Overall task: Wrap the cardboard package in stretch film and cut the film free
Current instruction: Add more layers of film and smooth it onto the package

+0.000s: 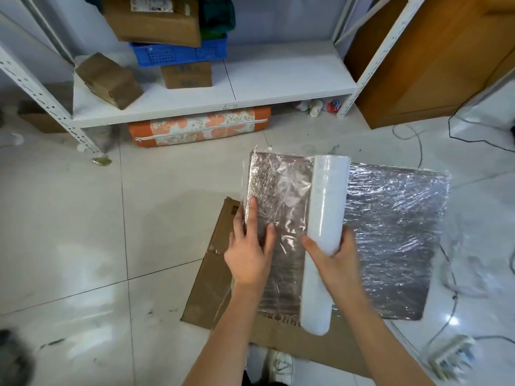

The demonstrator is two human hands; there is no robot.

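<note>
A white sneaker on the person's foot shows at the bottom edge of the view, standing on the pale glossy tiled floor, which carries everything here. On the floor lies a flattened brown cardboard sheet with printed characters along its near edge. On top of it rests the flat cardboard package, already covered in crinkled, shiny clear stretch film, its far right corner reaching past the sheet onto the tiles.

Behind, a white metal shelving unit stands against the wall; on its low shelf sit stacked brown cardboard boxes and a blue plastic crate. An orange flowered zip bag lies under the shelf. A brown wooden cabinet stands at the right, and cables trail over the floor near it.

A long white roll of stretch film lies across the package from its far edge to its near edge. The right hand grips the roll around its middle, fingers curled under it. The left hand lies flat with straight fingers, pressing the loose film at the package's left edge.
</note>
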